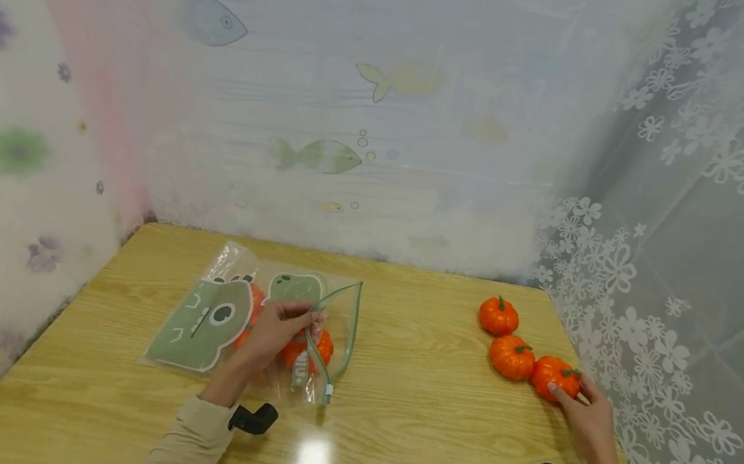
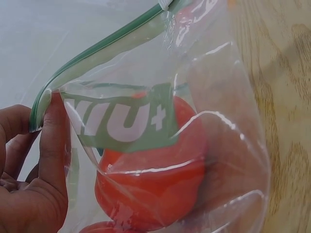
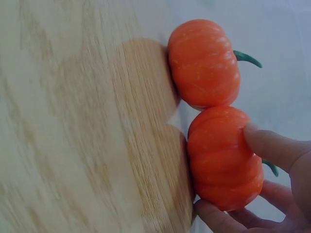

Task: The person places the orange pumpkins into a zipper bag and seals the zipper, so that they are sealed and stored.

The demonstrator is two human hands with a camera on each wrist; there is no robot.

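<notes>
My left hand (image 1: 274, 332) pinches the green-edged opening of a clear zip bag (image 1: 349, 329) printed with a green cartoon creature. Inside the bag, orange toy pumpkins (image 2: 150, 179) show through the plastic, partly covered by the print and the hand. On the right side of the table, my right hand (image 1: 591, 422) holds a small orange toy pumpkin (image 1: 554, 377) between thumb and fingers. Its green stem points up, and it touches a second pumpkin (image 1: 511, 357) to its left. A third pumpkin (image 1: 498, 317) sits just behind that one.
The wooden table (image 1: 409, 389) stands against a curtain (image 1: 374, 209) printed with fish. A flowered sheet (image 1: 618, 306) hangs along the right edge. A white slider (image 1: 328, 390) sits at the near end of the bag's zip.
</notes>
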